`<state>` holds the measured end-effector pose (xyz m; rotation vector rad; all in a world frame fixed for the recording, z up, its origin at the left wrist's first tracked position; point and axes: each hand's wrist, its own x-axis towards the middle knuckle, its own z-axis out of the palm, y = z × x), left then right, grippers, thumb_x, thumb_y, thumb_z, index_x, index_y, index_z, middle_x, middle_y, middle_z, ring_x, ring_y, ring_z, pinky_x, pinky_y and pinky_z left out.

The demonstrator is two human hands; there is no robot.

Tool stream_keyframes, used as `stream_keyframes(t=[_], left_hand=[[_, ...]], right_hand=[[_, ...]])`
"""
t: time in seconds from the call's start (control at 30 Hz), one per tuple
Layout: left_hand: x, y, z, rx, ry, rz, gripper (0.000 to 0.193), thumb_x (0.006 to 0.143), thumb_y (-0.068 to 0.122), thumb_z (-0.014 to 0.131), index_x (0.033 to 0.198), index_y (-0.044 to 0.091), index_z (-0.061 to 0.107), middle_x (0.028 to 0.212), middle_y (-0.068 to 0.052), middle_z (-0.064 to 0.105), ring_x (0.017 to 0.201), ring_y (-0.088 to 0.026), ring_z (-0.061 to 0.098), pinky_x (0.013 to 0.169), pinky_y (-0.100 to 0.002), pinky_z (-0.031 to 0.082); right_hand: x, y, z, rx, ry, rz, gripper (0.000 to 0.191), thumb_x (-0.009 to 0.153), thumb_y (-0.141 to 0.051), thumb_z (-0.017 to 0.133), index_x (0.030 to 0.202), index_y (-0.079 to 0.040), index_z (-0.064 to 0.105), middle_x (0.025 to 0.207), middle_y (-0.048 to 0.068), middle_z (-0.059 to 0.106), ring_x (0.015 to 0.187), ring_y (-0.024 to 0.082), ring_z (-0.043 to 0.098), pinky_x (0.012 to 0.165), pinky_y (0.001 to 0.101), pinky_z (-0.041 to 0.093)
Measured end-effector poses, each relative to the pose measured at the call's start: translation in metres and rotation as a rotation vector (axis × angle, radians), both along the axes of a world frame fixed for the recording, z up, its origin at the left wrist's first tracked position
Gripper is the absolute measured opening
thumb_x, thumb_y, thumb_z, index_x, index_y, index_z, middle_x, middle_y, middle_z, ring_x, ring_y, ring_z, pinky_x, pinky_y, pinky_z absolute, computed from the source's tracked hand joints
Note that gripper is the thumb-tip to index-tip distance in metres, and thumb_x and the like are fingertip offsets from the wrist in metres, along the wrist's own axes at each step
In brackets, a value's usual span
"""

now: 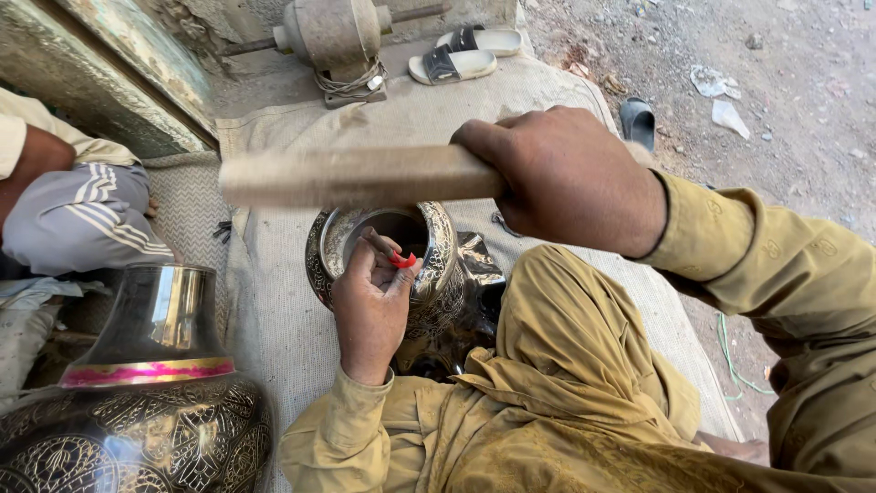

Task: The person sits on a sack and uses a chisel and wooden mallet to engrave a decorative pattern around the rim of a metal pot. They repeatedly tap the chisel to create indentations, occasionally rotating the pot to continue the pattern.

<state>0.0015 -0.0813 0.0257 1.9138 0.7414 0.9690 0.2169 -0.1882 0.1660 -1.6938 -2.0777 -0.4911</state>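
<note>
An engraved metal pot is seen lying tilted in the person's lap, its round mouth turned up toward the camera, resting against the ochre trouser cloth. At the near rim of that mouth the left hand is placed, its fingers curled shut around a small red object that is pinched against the rim; what the object is cannot be told. Above the pot, and clear of it, a wooden stick is gripped in the closed right hand, held roughly level and blurred, with its free end pointing to the left. A pale woven mat is spread beneath the pot and the legs. At the lower left a larger engraved vase with a polished neck and a pink band is seen standing on the ground. Another person's striped trouser leg is seen at the left edge. Further off, a pair of sandals is laid beside a dusty motor.
</note>
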Motion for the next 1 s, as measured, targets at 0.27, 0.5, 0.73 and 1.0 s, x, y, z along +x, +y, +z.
stream_keyframes(t=[0.27, 0.5, 0.73, 1.0], left_hand=[[-0.005, -0.004, -0.012, -0.025, -0.037, 0.062, 0.024, 0.087, 0.007, 0.081, 0.096, 0.002, 0.059, 0.085, -0.005, 0.073, 0.079, -0.01, 0.075, 0.071, -0.025, 0.059], [-0.01, -0.018, -0.039, 0.025, -0.228, 0.194, 0.022, 0.087, 0.008, 0.082, 0.096, 0.0, 0.064, 0.092, -0.008, 0.075, 0.083, -0.014, 0.076, 0.075, -0.027, 0.061], [-0.091, -0.009, -0.11, 0.015, -0.69, 0.606, 0.033, 0.098, -0.001, 0.074, 0.119, -0.002, 0.048, 0.109, -0.014, 0.065, 0.095, -0.02, 0.072, 0.085, -0.032, 0.066], [-0.143, 0.035, -0.193, -0.292, -0.221, 0.867, 0.024, 0.097, -0.002, 0.067, 0.117, 0.001, 0.054, 0.098, -0.012, 0.071, 0.082, -0.02, 0.072, 0.069, -0.032, 0.059]], right_hand=[[-0.034, -0.009, 0.013, -0.295, -0.245, -0.223, 0.013, 0.092, -0.009, 0.067, 0.105, -0.007, 0.063, 0.069, 0.009, 0.063, 0.052, 0.022, 0.063, 0.046, 0.0394, 0.051], [-0.037, -0.012, -0.01, -0.335, -0.244, -0.175, 0.012, 0.087, -0.004, 0.066, 0.099, -0.008, 0.064, 0.067, 0.008, 0.065, 0.054, 0.022, 0.065, 0.051, 0.0392, 0.053], [0.003, -0.029, -0.155, -0.085, 0.667, -0.016, 0.043, 0.077, -0.017, 0.084, 0.114, -0.003, 0.067, 0.087, 0.012, 0.071, 0.073, 0.026, 0.071, 0.065, 0.0367, 0.055], [-0.001, -0.05, -0.303, -0.43, 1.605, -0.578, 0.03, 0.079, -0.01, 0.075, 0.103, 0.005, 0.066, 0.071, 0.015, 0.07, 0.052, 0.021, 0.064, 0.051, 0.0339, 0.054]])
